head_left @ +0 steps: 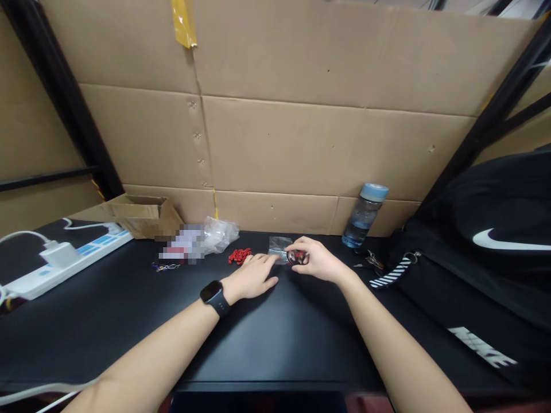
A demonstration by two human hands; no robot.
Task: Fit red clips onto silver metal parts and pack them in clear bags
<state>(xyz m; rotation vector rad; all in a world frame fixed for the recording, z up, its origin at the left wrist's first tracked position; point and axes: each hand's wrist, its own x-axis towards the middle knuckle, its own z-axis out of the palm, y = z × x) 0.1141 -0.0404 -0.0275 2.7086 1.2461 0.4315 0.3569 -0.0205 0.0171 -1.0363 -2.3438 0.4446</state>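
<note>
My left hand [253, 277], with a dark smartwatch [215, 296] on its wrist, lies on the black table with its fingers stretched out. Its fingertips touch the lower edge of a small clear plastic bag [279, 245]. Between the thumb and fingers of my right hand [317, 260] is a small round, dark-rimmed object [297, 256] with red on its face, tilted up beside the bag. My fingers cover part of it, so its exact kind is unclear. Just left of my left fingers rests a bunched red cord [239, 256].
Crumpled clear plastic [220, 234], a small chain [166, 267] and an open cardboard box [144, 215] sit at back left, near a white power strip [71, 264]. A water bottle [365, 215], keys [373, 261] and a black bag [469, 287] stand right. Cardboard [275, 143] walls the back.
</note>
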